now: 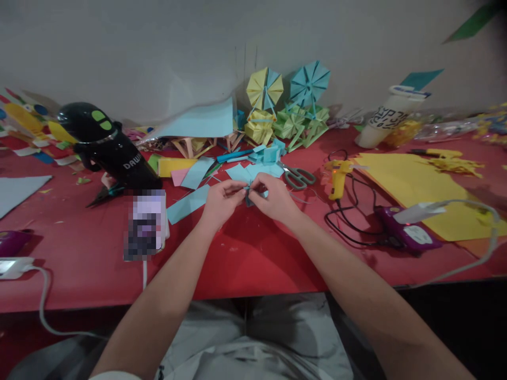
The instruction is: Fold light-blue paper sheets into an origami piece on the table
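Note:
At the middle of the red table, my left hand [226,199] and my right hand [272,194] meet over a small folded piece of blue paper [249,197]. Fingers and thumbs of both hands pinch it, and they hide most of its shape. Just beyond them lie light blue paper pieces [237,172] and a small blue folded paper form [269,153]. Grey-handled scissors [298,177] rest close to my right hand, on its far side. A light blue paper strip [188,203] lies to the left of my left hand.
To the right stand a yellow glue gun [338,178] with a black cord, a purple power strip [410,232] and yellow paper sheets [400,179]. Leftward are a phone [146,224] on a white cable and a black bottle [114,148]. Folded paper umbrellas [310,84] and a cup [390,116] stand behind.

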### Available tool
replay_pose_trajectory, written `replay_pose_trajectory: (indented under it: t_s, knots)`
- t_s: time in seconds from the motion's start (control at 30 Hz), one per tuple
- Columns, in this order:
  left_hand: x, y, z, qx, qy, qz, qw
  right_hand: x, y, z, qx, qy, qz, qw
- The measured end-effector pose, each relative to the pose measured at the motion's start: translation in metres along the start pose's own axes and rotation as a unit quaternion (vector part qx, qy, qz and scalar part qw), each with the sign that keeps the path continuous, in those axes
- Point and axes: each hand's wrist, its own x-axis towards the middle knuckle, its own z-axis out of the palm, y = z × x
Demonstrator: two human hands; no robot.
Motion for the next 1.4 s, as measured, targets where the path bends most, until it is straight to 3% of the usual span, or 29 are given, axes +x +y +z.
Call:
replay_pose_trajectory:
  t_s: [0.5,1.4]
  knots:
    - [0.0008,-0.0009,-0.0008,0.017,0.043,0.007,0.999,0.0003,0.0013,0.0023,-0.05,0.002,-0.043,0.998]
    - [0.0006,0.0008,0.0009,-0.027,0.062,0.015,0.998,0.0004,-0.0002,0.0023,-0.045,0.025,-0.075,0.996]
